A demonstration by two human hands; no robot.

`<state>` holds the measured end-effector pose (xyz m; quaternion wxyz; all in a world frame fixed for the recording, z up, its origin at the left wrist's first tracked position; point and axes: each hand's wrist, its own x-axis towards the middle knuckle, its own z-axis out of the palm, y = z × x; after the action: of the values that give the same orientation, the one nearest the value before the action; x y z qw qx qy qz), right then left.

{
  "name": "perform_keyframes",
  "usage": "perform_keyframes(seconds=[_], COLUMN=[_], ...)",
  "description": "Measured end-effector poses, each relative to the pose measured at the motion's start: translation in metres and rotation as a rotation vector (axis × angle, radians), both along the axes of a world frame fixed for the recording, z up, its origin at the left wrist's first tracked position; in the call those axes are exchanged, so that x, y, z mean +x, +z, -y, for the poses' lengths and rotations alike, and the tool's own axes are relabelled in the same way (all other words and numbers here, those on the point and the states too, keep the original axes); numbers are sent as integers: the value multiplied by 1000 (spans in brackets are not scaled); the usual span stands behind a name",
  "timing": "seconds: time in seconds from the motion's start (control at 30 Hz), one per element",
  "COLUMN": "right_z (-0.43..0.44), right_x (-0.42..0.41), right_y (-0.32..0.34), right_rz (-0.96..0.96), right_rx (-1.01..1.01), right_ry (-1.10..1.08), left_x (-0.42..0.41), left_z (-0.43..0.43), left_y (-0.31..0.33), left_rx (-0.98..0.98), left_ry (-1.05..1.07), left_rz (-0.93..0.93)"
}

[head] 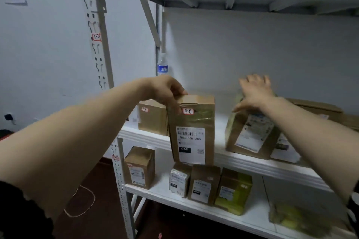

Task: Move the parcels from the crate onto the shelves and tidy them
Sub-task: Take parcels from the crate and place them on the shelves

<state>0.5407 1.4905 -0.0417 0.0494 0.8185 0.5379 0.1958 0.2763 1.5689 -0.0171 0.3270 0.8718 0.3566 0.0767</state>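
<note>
Nearest, below both hands, the lower shelf (194, 204) carries a row of small parcels. A brown box (140, 168) stands under the left forearm. Beneath the held parcel sit a white-wrapped packet (179, 182), a brown carton (204, 184) and a green-and-brown box (234, 190). Each has a white shipping label too small to read. Under the right forearm lies a clear bag (291, 217) of yellowish items.

The left hand (165, 91) grips the top corner of a tall brown parcel (192, 130), fingers closed on it. The parcel stands upright, long axis vertical, its label facing the viewer, its lower end overlapping the front edge of the middle shelf (252, 163). A red-bordered sticker near its top reads "3-2 -3"; the white label shows a barcode, "060 068 A05" and a black block reading "060".

The right hand (254, 91) is open, fingers spread, and blurred, resting on the top of a tilted brown parcel (250, 134) whose label cannot be read.

Behind the left hand stands another brown box (152, 117) with a small red-bordered sticker. Beyond the right wrist lies a flat carton (318, 107).

Farther back, above the left hand, a water bottle (162, 65) with a blue label stands by the rear post. The front post (97, 44) carries a red-bordered tag, "3-2".
</note>
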Motion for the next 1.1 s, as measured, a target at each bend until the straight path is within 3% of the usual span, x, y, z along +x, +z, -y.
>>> perform_keyframes(seconds=[0.17, 0.43, 1.1], right_z=[21, 26, 31], right_x=[43, 61, 82], right_y=[-7, -19, -21], right_rz=[-156, -314, -223], right_rx=[-210, -154, -148], right_ry=[-61, -25, 17], left_x=[36, 81, 128], left_z=[10, 13, -4], left_y=[17, 14, -8], left_rx=[46, 130, 273], left_ry=[-42, -56, -19], left_rz=[60, 6, -83])
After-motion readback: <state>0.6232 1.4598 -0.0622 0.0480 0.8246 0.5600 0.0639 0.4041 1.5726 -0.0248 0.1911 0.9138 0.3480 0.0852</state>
